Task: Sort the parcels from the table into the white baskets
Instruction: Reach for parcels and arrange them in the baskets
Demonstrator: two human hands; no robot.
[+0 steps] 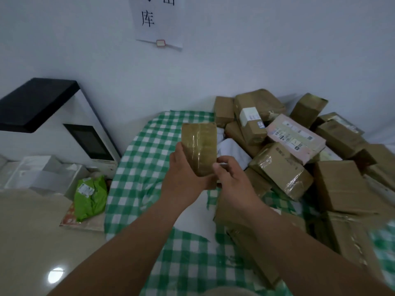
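Observation:
A small brown taped parcel (pixel 199 144) is held upright above the table with the green checked cloth (pixel 147 167). My left hand (pixel 183 176) grips its left side and bottom. My right hand (pixel 233 182) holds its lower right edge with thumb and fingers. A pile of several brown cardboard parcels (pixel 284 167) covers the right half of the table, with a pink parcel (pixel 297 136) on top. White baskets (pixel 42 174) stand on the floor at the left.
A green plastic mailer (pixel 90 197) lies on a flat printed package on the floor beside the table. A white machine with a black top and dark screen (pixel 64 129) stands against the wall at the left. A paper sign (pixel 158 20) hangs on the wall.

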